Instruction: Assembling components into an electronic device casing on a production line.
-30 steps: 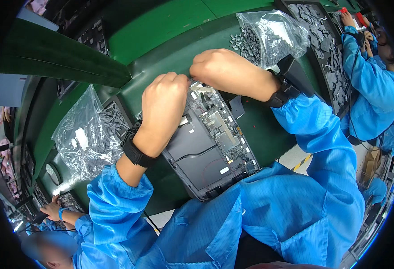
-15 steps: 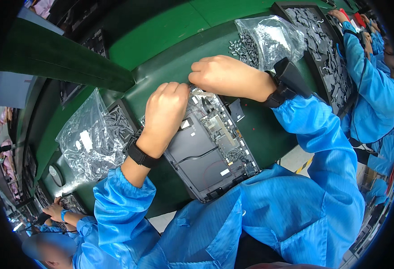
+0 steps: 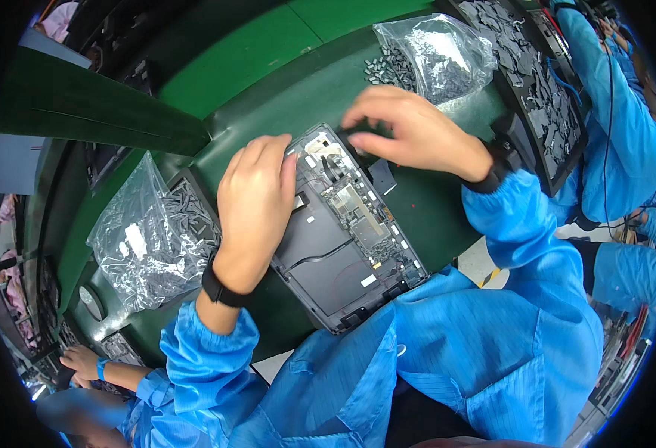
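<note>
A grey laptop base with its inside exposed lies tilted on the green table, its near end against my blue smock. A circuit board, a black cable and a thin red wire show in it. My left hand is closed round the base's far left edge, thumb on the inner side; its fingertips are partly hidden. Just off the far right corner, my right hand is raised with thumb and fingers apart, slightly blurred, and no object shows in it. A small dark sheet lies beside the base's right edge.
Small black parts spill beside a clear plastic bag at the back. A dark tray of flat grey pieces stands right. Another clear bag and black strips lie left, near a green post. Co-workers sit on both sides.
My right hand has moved right, away from the base's far end, and its fingers have spread. My left hand has slid slightly nearer and left along the base's edge.
</note>
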Motion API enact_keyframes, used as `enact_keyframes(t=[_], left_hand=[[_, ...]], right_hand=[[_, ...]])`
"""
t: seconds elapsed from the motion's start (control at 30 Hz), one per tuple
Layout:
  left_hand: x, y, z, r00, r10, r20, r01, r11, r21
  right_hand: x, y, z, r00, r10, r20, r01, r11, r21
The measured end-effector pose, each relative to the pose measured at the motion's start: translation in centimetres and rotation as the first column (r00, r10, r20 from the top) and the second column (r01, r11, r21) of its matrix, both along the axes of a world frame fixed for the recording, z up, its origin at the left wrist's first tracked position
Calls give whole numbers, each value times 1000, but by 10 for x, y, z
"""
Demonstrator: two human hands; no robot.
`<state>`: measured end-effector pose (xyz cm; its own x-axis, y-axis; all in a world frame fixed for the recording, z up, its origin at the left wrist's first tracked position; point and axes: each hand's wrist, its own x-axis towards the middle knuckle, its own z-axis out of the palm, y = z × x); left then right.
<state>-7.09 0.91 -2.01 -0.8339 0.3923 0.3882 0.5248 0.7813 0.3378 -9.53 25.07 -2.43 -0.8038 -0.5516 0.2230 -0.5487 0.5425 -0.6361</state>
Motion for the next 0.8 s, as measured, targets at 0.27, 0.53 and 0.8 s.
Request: enact_keyframes(t=[0.27, 0.53, 0.8], left_hand=[[22, 12, 7, 972, -40, 232, -7, 980, 198], [39, 40, 11, 967, -253, 41, 241, 952, 189], [16, 27, 8, 967, -48, 250, -67, 899, 433]], right_hand=[[20, 29, -27, 815, 36, 579, 68, 985, -157], [3, 5, 1, 467, 143, 873, 220, 937, -271], [-1, 0, -13, 482, 296, 825, 276, 842, -464]])
